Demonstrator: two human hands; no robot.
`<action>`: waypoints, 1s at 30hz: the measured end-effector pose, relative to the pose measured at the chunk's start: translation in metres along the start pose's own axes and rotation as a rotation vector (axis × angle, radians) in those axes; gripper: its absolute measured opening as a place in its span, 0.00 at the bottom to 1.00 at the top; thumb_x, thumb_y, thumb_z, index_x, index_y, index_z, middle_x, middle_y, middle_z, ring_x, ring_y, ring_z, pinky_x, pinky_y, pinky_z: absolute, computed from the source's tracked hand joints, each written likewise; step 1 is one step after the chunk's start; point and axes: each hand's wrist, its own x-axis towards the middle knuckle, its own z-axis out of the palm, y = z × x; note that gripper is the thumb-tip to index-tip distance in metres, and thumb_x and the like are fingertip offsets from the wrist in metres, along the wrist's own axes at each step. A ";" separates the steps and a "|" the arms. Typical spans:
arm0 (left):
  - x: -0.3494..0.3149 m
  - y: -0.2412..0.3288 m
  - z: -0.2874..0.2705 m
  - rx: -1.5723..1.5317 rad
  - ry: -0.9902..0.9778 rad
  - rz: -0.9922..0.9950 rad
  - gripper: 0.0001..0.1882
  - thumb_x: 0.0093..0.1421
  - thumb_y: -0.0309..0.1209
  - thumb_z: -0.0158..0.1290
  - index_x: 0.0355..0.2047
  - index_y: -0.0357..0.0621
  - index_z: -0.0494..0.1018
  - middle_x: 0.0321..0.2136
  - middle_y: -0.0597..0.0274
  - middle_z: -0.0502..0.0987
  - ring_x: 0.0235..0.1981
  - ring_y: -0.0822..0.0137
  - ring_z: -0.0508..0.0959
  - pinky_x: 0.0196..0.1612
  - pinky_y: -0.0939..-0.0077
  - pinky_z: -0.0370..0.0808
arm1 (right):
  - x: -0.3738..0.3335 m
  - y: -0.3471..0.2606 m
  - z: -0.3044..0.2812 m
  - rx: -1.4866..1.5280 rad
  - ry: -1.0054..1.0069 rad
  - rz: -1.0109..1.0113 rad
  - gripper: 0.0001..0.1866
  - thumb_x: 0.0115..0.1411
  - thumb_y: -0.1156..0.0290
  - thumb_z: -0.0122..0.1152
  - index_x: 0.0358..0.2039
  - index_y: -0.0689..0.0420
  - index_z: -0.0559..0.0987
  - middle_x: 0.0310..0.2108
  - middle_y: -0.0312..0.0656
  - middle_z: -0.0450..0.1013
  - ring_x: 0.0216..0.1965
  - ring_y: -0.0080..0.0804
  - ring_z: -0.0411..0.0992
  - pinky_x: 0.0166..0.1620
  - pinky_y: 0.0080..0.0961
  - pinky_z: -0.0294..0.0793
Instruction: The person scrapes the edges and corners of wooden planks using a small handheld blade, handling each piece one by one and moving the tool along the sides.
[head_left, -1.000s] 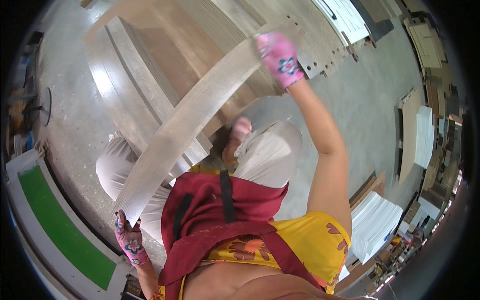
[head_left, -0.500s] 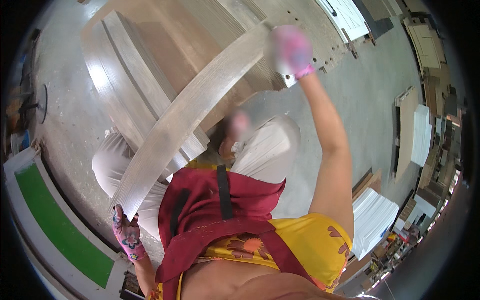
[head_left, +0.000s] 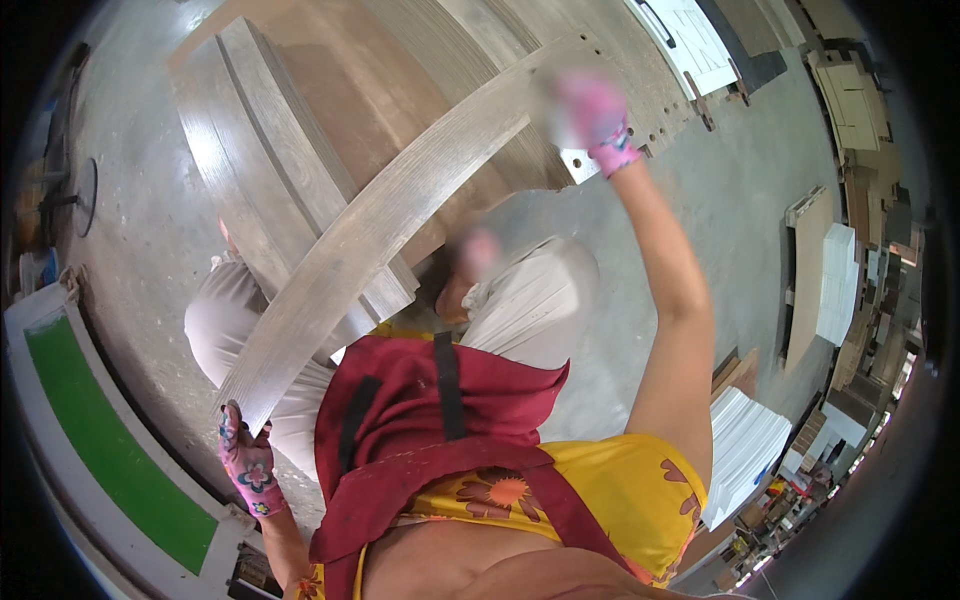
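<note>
A long grey-brown wood-grain plank (head_left: 400, 180) lies slantwise across stacked planks in front of me, and its near end reaches down over my left thigh. My left hand (head_left: 252, 465), in a pink flowered glove, grips that near end, its fingers curled at the tip. My right hand (head_left: 592, 118), gloved in pink, is by the far end of the plank. Its fingers are smeared by blur, so I cannot make out whether they hold anything. Under the long plank, shorter wood-grain planks (head_left: 245, 160) lie in a pile at the left.
More boards are stacked beyond, on a brown sheet (head_left: 330, 85). Holes line a board (head_left: 650, 95) at the far right of the stack. A green-and-white panel (head_left: 110, 430) lies at the left. White sheets (head_left: 745, 450) are piled at the right, on grey floor (head_left: 650, 370).
My right hand has shifted slightly nearer to me beside the plank's far end. My left hand stays on the near end, which has moved a little to the left.
</note>
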 end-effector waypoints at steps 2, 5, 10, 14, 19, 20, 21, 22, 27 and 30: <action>0.002 -0.002 -0.006 -0.028 -0.055 -0.015 0.16 0.51 0.37 0.56 0.39 0.47 0.72 0.34 0.67 0.75 0.33 0.71 0.73 0.29 0.75 0.70 | -0.001 -0.008 -0.006 0.038 -0.032 0.064 0.17 0.51 0.64 0.53 0.43 0.50 0.74 0.44 0.44 0.70 0.47 0.39 0.67 0.50 0.31 0.67; 0.002 -0.002 -0.008 -0.001 0.014 -0.017 0.16 0.53 0.36 0.55 0.42 0.47 0.72 0.37 0.68 0.75 0.35 0.72 0.74 0.30 0.74 0.69 | -0.009 0.015 0.007 0.014 -0.230 0.147 0.16 0.53 0.65 0.50 0.43 0.51 0.73 0.42 0.45 0.70 0.45 0.39 0.68 0.48 0.31 0.68; 0.005 -0.001 0.000 -0.016 -0.032 0.020 0.15 0.52 0.37 0.56 0.39 0.47 0.72 0.35 0.67 0.75 0.33 0.71 0.74 0.29 0.75 0.69 | -0.001 0.027 0.017 0.024 -0.100 0.080 0.17 0.54 0.66 0.45 0.44 0.52 0.72 0.41 0.45 0.71 0.41 0.38 0.69 0.45 0.31 0.69; 0.002 -0.003 -0.007 -0.028 -0.027 0.009 0.16 0.52 0.37 0.56 0.40 0.46 0.72 0.35 0.67 0.75 0.31 0.71 0.74 0.27 0.76 0.70 | 0.032 0.023 -0.009 -0.002 -0.341 0.334 0.19 0.52 0.62 0.50 0.45 0.48 0.71 0.36 0.45 0.71 0.42 0.40 0.69 0.45 0.33 0.68; 0.004 0.003 0.002 -0.008 -0.003 -0.003 0.14 0.52 0.36 0.56 0.38 0.45 0.72 0.33 0.66 0.76 0.31 0.71 0.75 0.26 0.76 0.71 | 0.023 0.013 -0.014 -0.047 -0.383 0.439 0.21 0.53 0.69 0.49 0.49 0.48 0.70 0.42 0.42 0.71 0.45 0.37 0.69 0.46 0.27 0.69; 0.004 0.003 0.003 -0.006 -0.017 0.004 0.13 0.52 0.36 0.56 0.37 0.45 0.73 0.32 0.65 0.76 0.30 0.71 0.75 0.26 0.76 0.71 | 0.004 0.021 0.004 0.027 -0.331 0.380 0.20 0.53 0.70 0.48 0.49 0.48 0.70 0.43 0.41 0.71 0.44 0.37 0.69 0.46 0.27 0.69; 0.003 0.002 0.003 -0.013 -0.015 0.003 0.13 0.52 0.36 0.56 0.37 0.46 0.73 0.32 0.66 0.76 0.30 0.71 0.75 0.26 0.76 0.71 | -0.008 0.024 0.016 0.106 -0.282 0.317 0.20 0.53 0.72 0.48 0.49 0.48 0.70 0.43 0.39 0.71 0.44 0.37 0.70 0.45 0.26 0.70; 0.001 0.000 0.002 -0.019 -0.004 0.002 0.13 0.52 0.36 0.56 0.37 0.46 0.73 0.32 0.66 0.76 0.30 0.72 0.74 0.27 0.76 0.71 | -0.005 0.010 0.008 0.174 -0.201 0.280 0.19 0.53 0.74 0.46 0.46 0.47 0.72 0.38 0.38 0.73 0.40 0.38 0.71 0.42 0.29 0.71; 0.008 -0.001 -0.006 -0.017 -0.040 -0.003 0.14 0.52 0.37 0.56 0.38 0.47 0.73 0.34 0.69 0.76 0.32 0.73 0.74 0.28 0.77 0.70 | 0.018 0.022 -0.015 0.088 -0.298 0.503 0.20 0.51 0.75 0.46 0.44 0.43 0.74 0.39 0.43 0.71 0.40 0.44 0.70 0.43 0.35 0.70; 0.004 0.000 -0.001 0.010 -0.035 0.006 0.14 0.52 0.37 0.56 0.39 0.48 0.74 0.36 0.70 0.76 0.33 0.74 0.74 0.29 0.77 0.70 | 0.027 -0.008 -0.020 0.220 -0.314 0.454 0.16 0.52 0.74 0.45 0.41 0.46 0.74 0.35 0.41 0.71 0.38 0.42 0.70 0.40 0.33 0.71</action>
